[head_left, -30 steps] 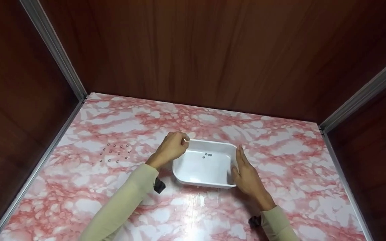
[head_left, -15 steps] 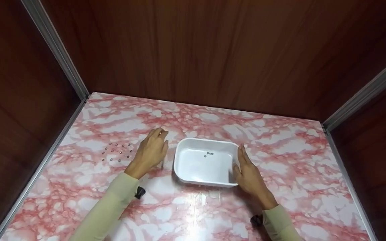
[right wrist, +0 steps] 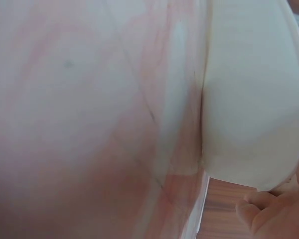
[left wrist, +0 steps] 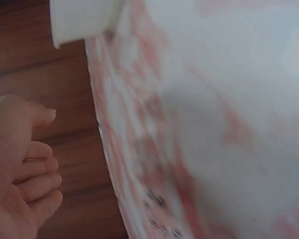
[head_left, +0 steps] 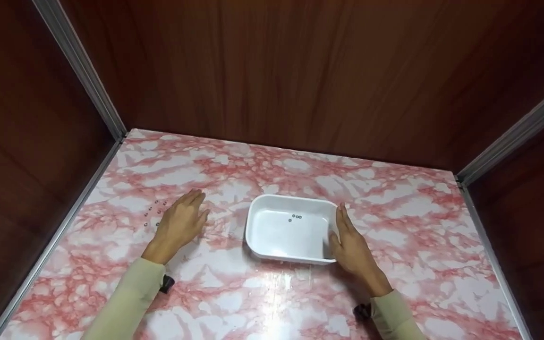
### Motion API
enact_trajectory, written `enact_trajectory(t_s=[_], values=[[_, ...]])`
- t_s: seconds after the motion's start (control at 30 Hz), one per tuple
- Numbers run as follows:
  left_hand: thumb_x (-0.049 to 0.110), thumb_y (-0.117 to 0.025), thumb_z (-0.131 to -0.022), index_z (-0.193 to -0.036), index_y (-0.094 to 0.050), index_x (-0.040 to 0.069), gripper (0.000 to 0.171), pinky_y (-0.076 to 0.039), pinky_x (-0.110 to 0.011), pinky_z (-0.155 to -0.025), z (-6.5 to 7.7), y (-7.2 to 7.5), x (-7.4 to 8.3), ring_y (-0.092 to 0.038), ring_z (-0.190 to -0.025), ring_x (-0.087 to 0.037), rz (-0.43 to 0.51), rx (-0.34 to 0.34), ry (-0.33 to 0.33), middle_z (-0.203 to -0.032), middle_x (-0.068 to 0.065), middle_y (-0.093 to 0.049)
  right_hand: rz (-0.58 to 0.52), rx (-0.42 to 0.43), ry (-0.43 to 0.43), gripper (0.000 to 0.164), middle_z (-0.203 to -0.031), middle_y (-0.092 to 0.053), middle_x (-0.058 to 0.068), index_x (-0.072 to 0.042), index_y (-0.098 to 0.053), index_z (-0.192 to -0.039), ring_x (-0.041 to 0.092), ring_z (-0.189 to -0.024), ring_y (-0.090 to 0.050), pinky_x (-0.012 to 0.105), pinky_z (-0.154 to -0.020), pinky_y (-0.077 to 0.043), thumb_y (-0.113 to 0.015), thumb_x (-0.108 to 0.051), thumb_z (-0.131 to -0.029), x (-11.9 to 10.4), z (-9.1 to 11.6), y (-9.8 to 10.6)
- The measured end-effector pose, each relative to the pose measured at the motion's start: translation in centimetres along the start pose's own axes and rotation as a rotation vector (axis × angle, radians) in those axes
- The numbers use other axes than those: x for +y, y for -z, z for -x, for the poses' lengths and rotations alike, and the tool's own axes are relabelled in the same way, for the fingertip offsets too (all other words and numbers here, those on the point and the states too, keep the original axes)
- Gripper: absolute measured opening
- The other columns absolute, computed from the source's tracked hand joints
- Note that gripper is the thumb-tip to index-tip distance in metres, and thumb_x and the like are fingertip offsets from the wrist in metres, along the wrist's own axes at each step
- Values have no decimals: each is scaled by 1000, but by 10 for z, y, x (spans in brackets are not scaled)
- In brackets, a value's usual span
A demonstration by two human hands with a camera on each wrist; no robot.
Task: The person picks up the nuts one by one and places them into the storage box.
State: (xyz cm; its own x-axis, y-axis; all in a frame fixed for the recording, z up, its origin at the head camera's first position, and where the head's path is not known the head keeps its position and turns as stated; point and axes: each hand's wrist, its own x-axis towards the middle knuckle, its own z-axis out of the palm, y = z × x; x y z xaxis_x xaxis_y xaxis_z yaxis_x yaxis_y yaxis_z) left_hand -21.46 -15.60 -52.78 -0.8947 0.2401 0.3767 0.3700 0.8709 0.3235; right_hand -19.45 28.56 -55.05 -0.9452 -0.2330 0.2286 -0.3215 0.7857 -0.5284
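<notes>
A white plastic tub (head_left: 286, 238) stands mid-table, with several tiny ring-like metal pieces (head_left: 297, 216) on its floor. My right hand (head_left: 354, 248) holds the tub's right wall, the thumb over the rim on the inner side and the fingers along the outside. On the left, my left hand (head_left: 180, 226) is over the table beside a group of similar small metal pieces (head_left: 150, 208), covering part of the group. In the left wrist view its loosely bent fingers (left wrist: 40, 186) hold nothing, and shiny metal pieces (left wrist: 159, 200) lie on the table.
The table (head_left: 418, 226) has a red-and-white marbled top. Dark wood panels (head_left: 272, 71) rise at the back and both sides, with metal posts (head_left: 83, 71) at the corners. A black wrist strap piece (head_left: 167, 284) hangs under the left sleeve.
My left hand has moved from the tub's left rim leftward to the scattered metal pieces, its fingers loosening. The right hand stays on the tub's right wall.
</notes>
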Motion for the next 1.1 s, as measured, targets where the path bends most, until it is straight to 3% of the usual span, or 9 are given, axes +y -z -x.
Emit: enact_trajectory(t_s=[0.17, 0.47, 0.57, 0.6, 0.7, 0.83, 0.97, 1.1], values=[[11, -71, -98, -130, -68, -9, 39, -56, -55, -107, 21, 2, -19, -64, -131, -43, -40, 10, 4, -137, -27, -68, 9, 5, 8, 66, -173, -20, 25, 8, -24, -162, 46, -144, -49, 57, -106, -53, -53, -14, -107, 0, 0, 0], [6, -69, -97, -126, -70, -8, 32, -57, -55, -103, 47, 8, -49, -67, -125, -43, -114, 12, 47, -131, -25, -72, 9, -9, 1, 66, -175, -17, 22, 6, -22, -163, 47, -141, -52, 54, -101, -56, -52, -15, -108, 1, -1, 1], [5, -68, -98, -121, -71, -7, 26, -60, -55, -97, 53, 8, -55, -69, -122, -43, -122, -17, 58, -128, -24, -73, -11, -35, -14, 67, -175, -15, 24, 6, -19, -164, 46, -108, -70, 46, -81, -60, -50, -15, -109, 0, 0, 2], [4, -68, -98, -120, -71, -7, 25, -60, -56, -95, 55, 8, -56, -69, -121, -43, -120, -27, 61, -127, -24, -73, -18, -42, -18, 67, -175, -14, 25, 5, -18, -164, 42, -97, -71, 41, -74, -58, -49, -15, -109, 0, 0, 2], [3, -69, -98, -115, -72, -6, 20, -62, -55, -87, 60, 6, -59, -72, -113, -43, -108, -48, 71, -122, -24, -75, -35, -53, -24, 67, -175, -14, 26, 5, -16, -164, 32, -86, -69, 32, -64, -50, -49, -15, -109, 0, 0, 2], [2, -71, -96, -104, -72, -4, 10, -63, -56, -76, 65, 6, -62, -75, -96, -43, -97, -30, 75, -109, -23, -76, -25, -24, -9, 66, -174, -17, 26, 6, -20, -164, 39, -116, -69, 40, -78, -54, -51, -14, -109, 0, 0, 1], [1, -72, -94, -93, -67, -1, 5, -61, -55, -66, 68, 7, -65, -73, -81, -42, -105, -25, 78, -94, -20, -73, -21, -11, -10, 66, -174, -18, 25, 6, -21, -164, 45, -125, -65, 47, -84, -56, -52, -14, -108, 0, 0, 1], [2, -72, -94, -90, -65, 1, 8, -59, -55, -62, 70, 10, -67, -71, -74, -41, -116, -46, 93, -89, -16, -70, -25, -20, -16, 66, -175, -15, 21, 5, -21, -164, 44, -120, -67, 47, -84, -56, -50, -16, -109, 0, 1, 1]])
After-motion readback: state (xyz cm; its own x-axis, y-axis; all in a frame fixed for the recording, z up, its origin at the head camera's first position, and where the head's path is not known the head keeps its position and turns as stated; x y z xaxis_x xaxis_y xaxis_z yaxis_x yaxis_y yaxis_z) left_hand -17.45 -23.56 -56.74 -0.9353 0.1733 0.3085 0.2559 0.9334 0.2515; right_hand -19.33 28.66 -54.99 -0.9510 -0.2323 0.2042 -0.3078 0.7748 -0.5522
